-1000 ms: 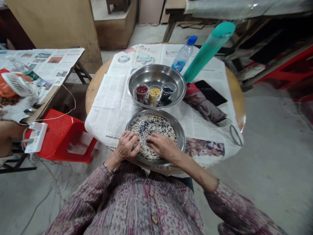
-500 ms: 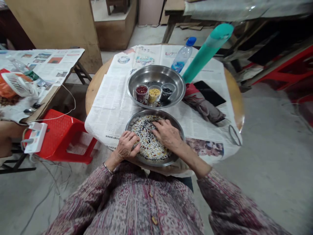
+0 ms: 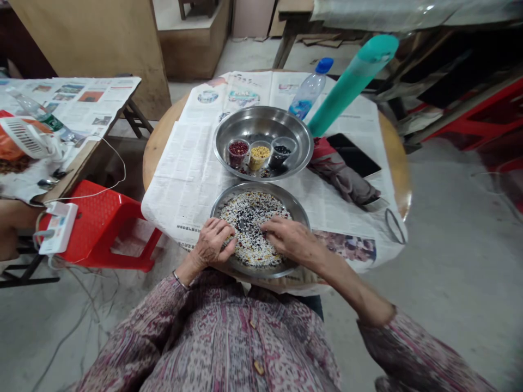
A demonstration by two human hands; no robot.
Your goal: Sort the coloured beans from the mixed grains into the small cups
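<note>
A steel tray [image 3: 297, 208] near the table's front edge holds a spread of mixed white, black, red and yellow beans [image 3: 251, 218]. My left hand [image 3: 211, 245] rests curled on the tray's near left rim, fingers touching the beans. My right hand [image 3: 289, 237] lies palm down on the right side of the beans, fingertips pressed into them. Behind it a steel bowl [image 3: 261, 121] holds three small cups: red beans [image 3: 237, 151], yellow beans [image 3: 259, 154] and black beans [image 3: 281, 152].
Newspaper [image 3: 192, 169] covers the round wooden table. A water bottle [image 3: 309, 91], a teal tube [image 3: 351, 81], a dark phone [image 3: 353, 158] and a folded cloth [image 3: 342, 179] lie at the right. A red stool [image 3: 104, 223] and another papered table [image 3: 73, 109] stand left.
My right hand swept from the tray's near side up to the far right, then drew back toward the near right. My left hand stayed put on the rim.
</note>
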